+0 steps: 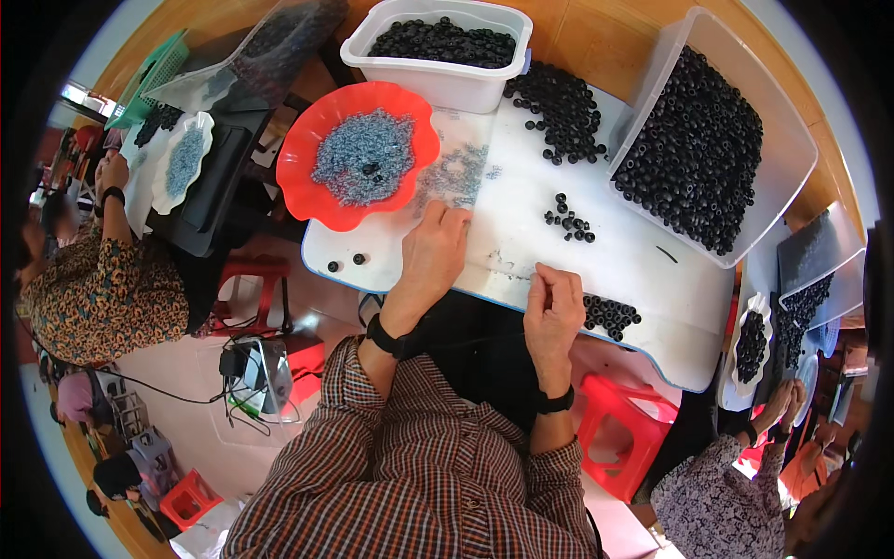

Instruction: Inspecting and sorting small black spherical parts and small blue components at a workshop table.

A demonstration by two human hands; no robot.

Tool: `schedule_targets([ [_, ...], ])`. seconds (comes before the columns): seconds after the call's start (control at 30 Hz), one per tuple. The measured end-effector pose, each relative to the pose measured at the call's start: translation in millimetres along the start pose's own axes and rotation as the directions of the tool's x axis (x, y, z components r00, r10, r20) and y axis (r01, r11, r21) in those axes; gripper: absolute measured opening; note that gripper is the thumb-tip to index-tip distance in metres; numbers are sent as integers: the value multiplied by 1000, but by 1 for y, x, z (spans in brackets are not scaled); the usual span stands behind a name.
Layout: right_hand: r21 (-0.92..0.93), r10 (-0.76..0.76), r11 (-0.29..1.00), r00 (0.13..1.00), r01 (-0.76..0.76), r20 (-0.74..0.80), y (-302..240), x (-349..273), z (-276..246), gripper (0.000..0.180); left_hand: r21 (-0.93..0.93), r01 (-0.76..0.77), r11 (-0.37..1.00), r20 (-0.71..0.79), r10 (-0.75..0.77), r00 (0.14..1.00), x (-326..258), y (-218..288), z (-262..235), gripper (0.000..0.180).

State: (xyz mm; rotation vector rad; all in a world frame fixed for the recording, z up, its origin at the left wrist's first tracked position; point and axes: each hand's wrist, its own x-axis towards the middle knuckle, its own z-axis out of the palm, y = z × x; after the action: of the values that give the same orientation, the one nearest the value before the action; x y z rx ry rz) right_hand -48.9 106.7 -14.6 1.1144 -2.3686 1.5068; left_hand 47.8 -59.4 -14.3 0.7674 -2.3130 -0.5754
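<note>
My left hand [436, 244] is over the white table [521, 205], fingers curled together beside scattered small clear blue-grey pieces [454, 175]. Whatever those fingers hold, if anything, is too small to make out. My right hand [555, 312] is closed in a pinch at the near table edge, and what it holds is hidden. Just right of it sits a tight group of black ring-shaped parts [612, 317]. A red wavy-rimmed bowl [298, 163] left of my left hand holds many of the clear pieces, with a few black parts on top. Beyond my right hand lies a small black cluster [570, 224].
Along the back stand a white tub [438, 79] and, tilted, a clear bin [643, 210], both with black parts. A loose black heap [559, 112] lies between them. Two black parts [346, 263] sit at the left corner. Co-workers sit on both sides; a red stool [619, 438] stands below.
</note>
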Motion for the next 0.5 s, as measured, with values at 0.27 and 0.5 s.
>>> schedule_targets([
  [0.27,56,9,998,1000,-9,4,-2,-2,-2,16,-642,511,572,356,-368,859,-4,11,-19,15],
  [0.5,301,134,943,990,-143,53,-27,-2,-10,16,-788,591,172,555,-217,803,-16,37,-21,19],
])
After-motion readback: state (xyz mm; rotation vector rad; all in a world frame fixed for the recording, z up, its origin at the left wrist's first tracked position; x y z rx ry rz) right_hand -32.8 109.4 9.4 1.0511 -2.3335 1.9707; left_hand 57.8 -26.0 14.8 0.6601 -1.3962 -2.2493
